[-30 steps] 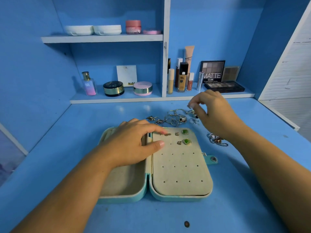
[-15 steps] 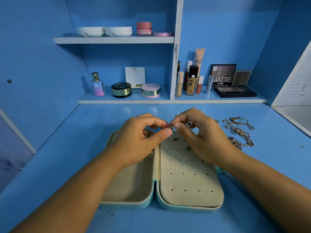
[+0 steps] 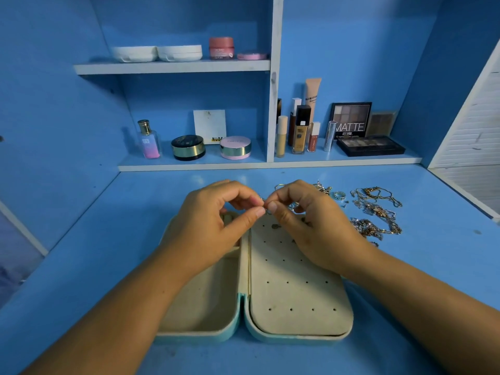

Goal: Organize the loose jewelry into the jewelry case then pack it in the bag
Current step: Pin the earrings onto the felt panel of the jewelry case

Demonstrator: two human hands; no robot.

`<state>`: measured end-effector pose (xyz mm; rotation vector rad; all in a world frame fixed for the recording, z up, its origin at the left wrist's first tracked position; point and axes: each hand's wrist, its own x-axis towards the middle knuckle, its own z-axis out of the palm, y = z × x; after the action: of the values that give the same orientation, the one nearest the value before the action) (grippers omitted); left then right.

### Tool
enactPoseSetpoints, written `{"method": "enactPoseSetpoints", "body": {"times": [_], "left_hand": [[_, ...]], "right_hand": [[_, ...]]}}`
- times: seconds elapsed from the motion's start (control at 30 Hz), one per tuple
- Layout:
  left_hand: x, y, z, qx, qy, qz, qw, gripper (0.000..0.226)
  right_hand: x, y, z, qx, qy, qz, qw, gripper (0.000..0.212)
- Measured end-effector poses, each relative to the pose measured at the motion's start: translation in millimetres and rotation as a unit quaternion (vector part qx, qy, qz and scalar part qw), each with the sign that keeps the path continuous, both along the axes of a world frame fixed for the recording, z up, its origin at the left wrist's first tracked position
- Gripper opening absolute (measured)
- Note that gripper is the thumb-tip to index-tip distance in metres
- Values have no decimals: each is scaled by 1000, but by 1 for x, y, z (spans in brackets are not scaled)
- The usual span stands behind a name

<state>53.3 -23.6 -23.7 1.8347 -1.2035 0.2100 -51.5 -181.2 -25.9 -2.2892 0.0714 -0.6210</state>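
Note:
A teal jewelry case (image 3: 240,320) lies open flat on the blue desk, cream lining up; its right half is a pad with rows of small holes (image 3: 295,282). Above the case's far end, my left hand (image 3: 213,226) and my right hand (image 3: 305,220) meet fingertip to fingertip, both pinching a tiny silver earring (image 3: 265,207). A small stud (image 3: 275,226) sits in the pad just below my fingers. Loose chains and necklaces (image 3: 376,212) lie in a heap to the right of the case, with a ring (image 3: 339,195) beside them. No bag is in view.
Low shelf at the desk's back holds a perfume bottle (image 3: 148,140), round compacts (image 3: 188,147), foundation tubes (image 3: 300,128) and an eyeshadow palette (image 3: 370,144). Upper shelf (image 3: 173,66) carries white dishes and a pink jar. A white slatted panel (image 3: 476,125) borders the right.
My right hand came back from the loose pile with a small piece, and my left hand lifted off the case to meet it. Both now pinch it above the pad.

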Motion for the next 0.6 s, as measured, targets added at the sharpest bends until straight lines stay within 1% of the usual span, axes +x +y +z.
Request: {"method": "enactPoseSetpoints", "body": {"times": [0.1,0.2,0.3,0.37,0.43,0.6], "left_hand": [[-1,1,0,-3,-22,-9,1000,8],[-3,1,2,-19,-75,-1,997,16],[-4,-1,4,-40,-144,22,989,19],[-5,-2,5,-47,-170,28,984,18],[-5,-2,6,-48,-178,20,983,15],[-6,0,6,-40,-143,3,989,14]], "right_hand": [[0,2,3,56,11,2,998,10],[-2,5,6,119,20,20,992,13],[-3,7,7,143,23,36,989,17],[-4,8,8,150,21,41,988,18],[-4,8,9,155,22,43,987,18],[-5,5,10,149,38,44,987,19]]}}
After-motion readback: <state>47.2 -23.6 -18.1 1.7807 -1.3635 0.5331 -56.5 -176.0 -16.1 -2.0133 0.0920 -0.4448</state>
